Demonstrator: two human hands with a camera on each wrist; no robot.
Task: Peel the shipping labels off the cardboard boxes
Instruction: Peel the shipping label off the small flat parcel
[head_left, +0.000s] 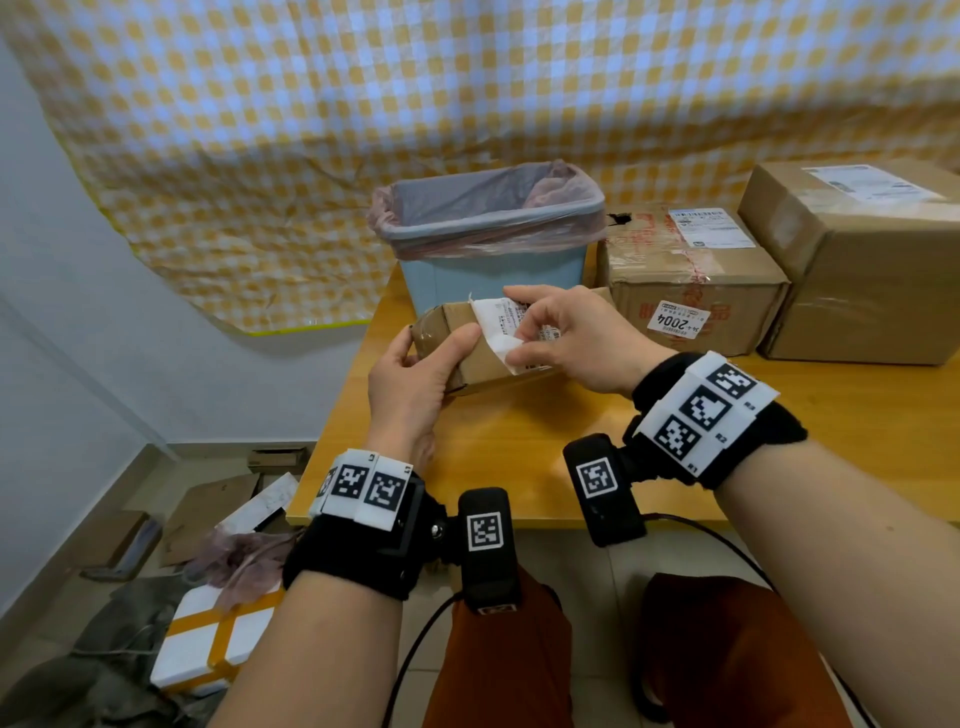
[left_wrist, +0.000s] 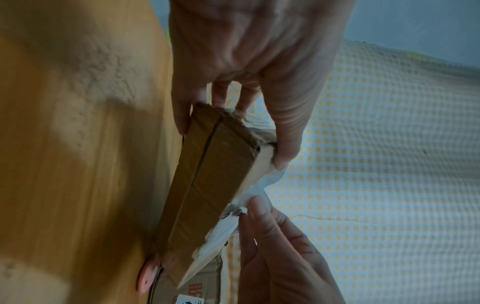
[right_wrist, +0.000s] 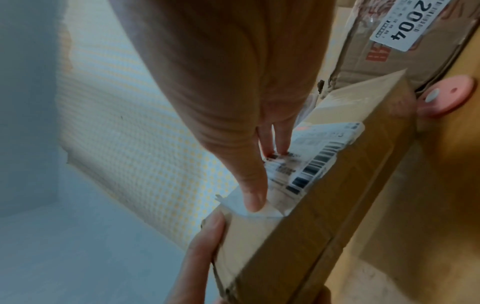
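A small flat cardboard box (head_left: 457, 338) is tilted up at the table's left edge. My left hand (head_left: 415, 374) grips its left end, thumb on top and fingers underneath; the same grip shows on the box (left_wrist: 207, 185) in the left wrist view. A white shipping label (head_left: 504, 325) is partly lifted from the box's top. My right hand (head_left: 566, 338) pinches the label's loose edge. In the right wrist view my thumb (right_wrist: 252, 197) presses the curled label (right_wrist: 306, 164) with its barcode still stuck down.
A blue bin (head_left: 488, 244) with a pink liner stands just behind the box. Two larger labelled cardboard boxes (head_left: 691, 280) (head_left: 857, 260) sit at the right on the wooden table (head_left: 519, 457). A pink disc (right_wrist: 446, 96) lies by them. Cardboard scraps and a foam box (head_left: 218, 639) litter the floor at left.
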